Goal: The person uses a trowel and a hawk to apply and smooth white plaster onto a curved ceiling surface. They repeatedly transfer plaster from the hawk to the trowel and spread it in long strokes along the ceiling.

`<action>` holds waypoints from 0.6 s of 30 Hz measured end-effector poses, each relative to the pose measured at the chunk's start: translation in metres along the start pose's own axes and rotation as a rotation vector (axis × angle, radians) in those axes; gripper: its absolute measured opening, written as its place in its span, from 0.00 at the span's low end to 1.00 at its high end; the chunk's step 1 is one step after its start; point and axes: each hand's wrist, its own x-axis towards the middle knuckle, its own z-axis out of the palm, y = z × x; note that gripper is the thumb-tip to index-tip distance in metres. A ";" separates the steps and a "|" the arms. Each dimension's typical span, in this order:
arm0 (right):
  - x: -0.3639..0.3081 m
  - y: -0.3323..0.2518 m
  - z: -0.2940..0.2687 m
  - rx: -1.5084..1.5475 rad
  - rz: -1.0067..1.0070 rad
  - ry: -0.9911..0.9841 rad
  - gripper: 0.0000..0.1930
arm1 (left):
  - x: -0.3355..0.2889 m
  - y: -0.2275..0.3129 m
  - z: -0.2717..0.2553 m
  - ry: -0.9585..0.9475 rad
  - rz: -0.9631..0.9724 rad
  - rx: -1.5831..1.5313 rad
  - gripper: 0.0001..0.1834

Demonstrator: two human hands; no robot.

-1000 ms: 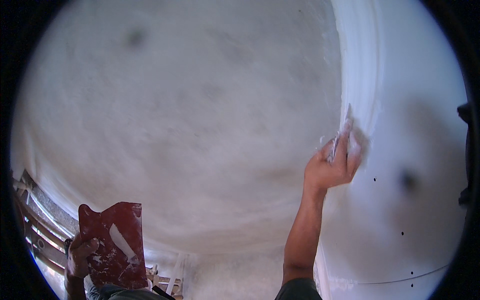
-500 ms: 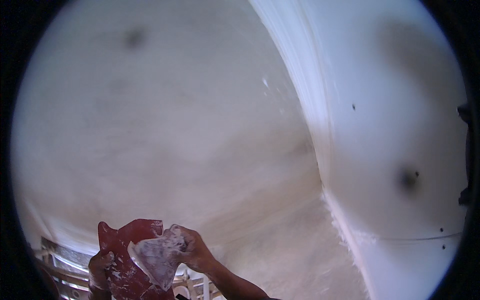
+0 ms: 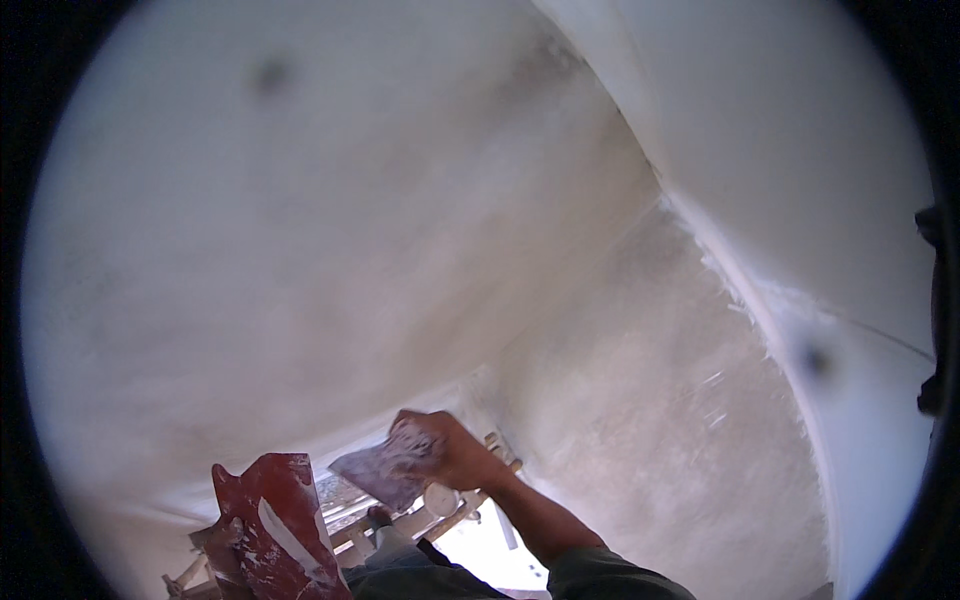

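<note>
My left hand, at the lower left, grips a dark red sheet with an uneven top edge. White paste is smeared over the sheet, with one thick pale streak down its middle. My right hand, coated in white paste, is closed round a flat scraper. The scraper's wide blade points left toward the sheet, with a gap between them. Its handle is hidden in my fist. Both hands are held out in front of the wall, apart from it.
A pale ceiling meets the plastered walls along a rough white edge at right. Below my hands are wooden scaffold poles, a round pale object and a bright patch. My leg shows beneath.
My right hand and the scraper have come away from the red sheet, moving right. The view has swung, bringing the wall corner and more of the scaffold into sight.
</note>
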 end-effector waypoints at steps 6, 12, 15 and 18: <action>-0.005 0.015 0.046 0.563 -0.112 0.084 0.18 | -0.020 0.057 0.022 0.090 -0.102 0.183 0.26; -0.017 0.057 0.071 0.251 -0.035 0.113 0.25 | -0.012 0.065 0.012 0.405 -0.120 0.783 0.24; -0.040 0.094 0.046 0.185 0.083 0.327 0.18 | -0.010 0.070 0.018 0.450 -0.015 0.692 0.24; -0.069 0.137 0.033 0.356 0.089 0.549 0.14 | -0.010 0.084 0.038 0.253 -0.047 0.263 0.21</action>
